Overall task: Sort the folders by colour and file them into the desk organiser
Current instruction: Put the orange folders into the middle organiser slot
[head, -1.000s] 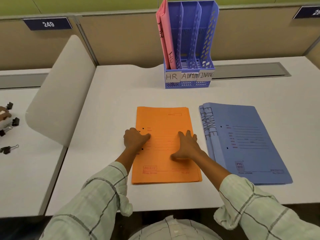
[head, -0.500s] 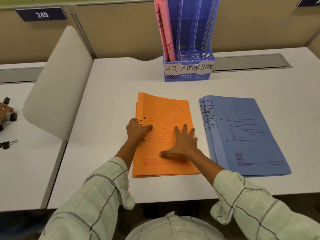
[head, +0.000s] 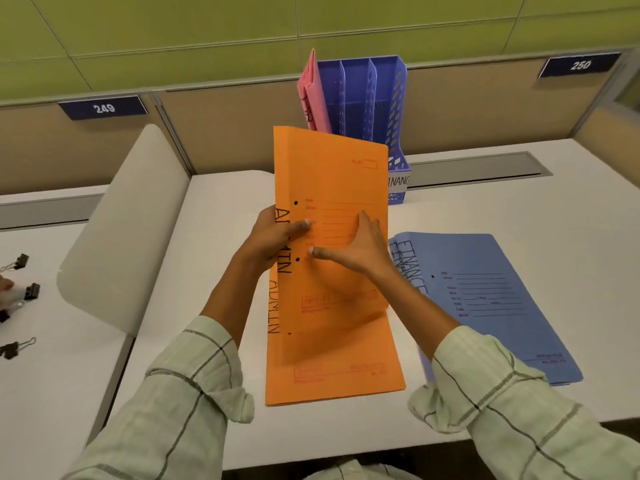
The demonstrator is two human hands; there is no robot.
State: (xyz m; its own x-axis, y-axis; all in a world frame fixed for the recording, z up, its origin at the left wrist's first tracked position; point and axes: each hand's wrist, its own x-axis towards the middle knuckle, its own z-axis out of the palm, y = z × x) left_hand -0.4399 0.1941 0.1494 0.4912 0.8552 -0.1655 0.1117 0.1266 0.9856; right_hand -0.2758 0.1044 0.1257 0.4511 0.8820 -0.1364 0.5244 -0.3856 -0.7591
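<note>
The raised orange folder (head: 332, 181) is gripped at its spine by the left hand (head: 273, 237) and steadied by the flat right hand (head: 360, 251). Behind it, the organiser (head: 398, 109), holding pink folders (head: 313, 95) in its leftmost slot, is partly hidden. To the right, blue folders (head: 502, 299) lie on the desk (head: 207, 220).

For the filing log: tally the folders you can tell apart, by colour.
Orange folders: 2, one lifted, one flat
Blue folders: 2
Pink folders: 2, in the organiser
Total: 6

Pale green checked shirt sleeves (head: 180, 393)
</note>
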